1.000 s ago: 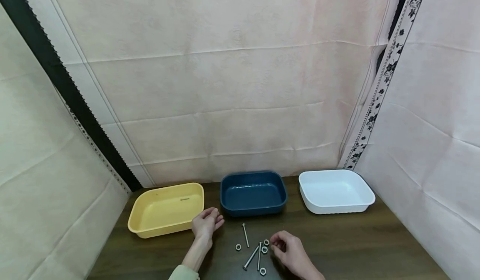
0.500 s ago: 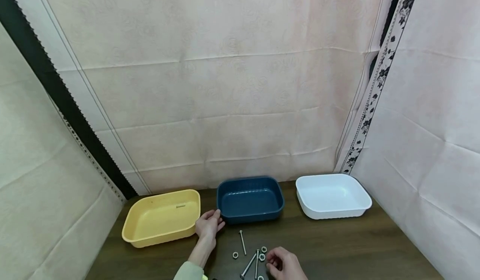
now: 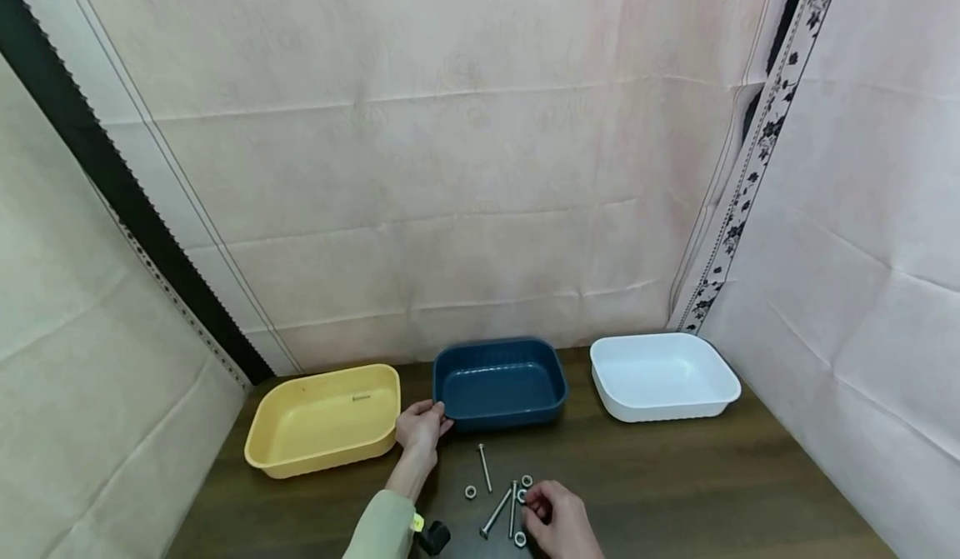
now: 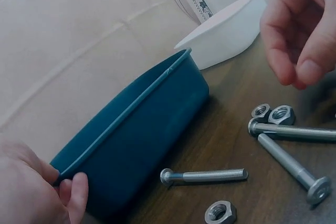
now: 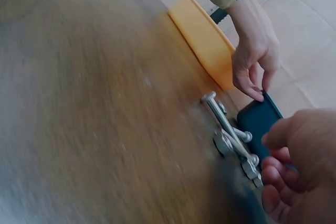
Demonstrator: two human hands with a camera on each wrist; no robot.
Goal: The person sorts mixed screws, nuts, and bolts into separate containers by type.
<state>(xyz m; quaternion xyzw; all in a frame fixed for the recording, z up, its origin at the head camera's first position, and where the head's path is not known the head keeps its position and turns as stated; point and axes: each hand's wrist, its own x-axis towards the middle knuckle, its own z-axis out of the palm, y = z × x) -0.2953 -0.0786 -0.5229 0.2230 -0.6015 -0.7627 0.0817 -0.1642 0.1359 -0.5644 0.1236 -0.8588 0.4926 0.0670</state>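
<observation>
My left hand (image 3: 422, 427) pinches the rim of the dark blue tray (image 3: 502, 420) at its near left corner, thumb and fingers on either side in the left wrist view. My right hand (image 3: 558, 517) hovers beside the loose hardware, fingers loosely bent and nothing visible in them. Three silver bolts lie on the table: one bolt (image 4: 210, 176) alone by the tray, another bolt (image 4: 294, 131) touching or crossing a slanted bolt (image 4: 289, 161). Several hex nuts are scattered around them, including a nut (image 3: 470, 491) at the left and a nut (image 3: 520, 539) at the front.
A yellow tray (image 3: 322, 461) with a small screw (image 3: 362, 397) inside stands at the left. A white tray (image 3: 667, 413) stands at the right. Pale cloth (image 3: 465, 167) hangs behind the brown wooden table (image 3: 675, 492) and along both sides.
My left hand has moved from between the yellow and blue trays onto the blue tray's corner. My right hand has shifted slightly left, closer to the nuts. The head view has shifted slightly.
</observation>
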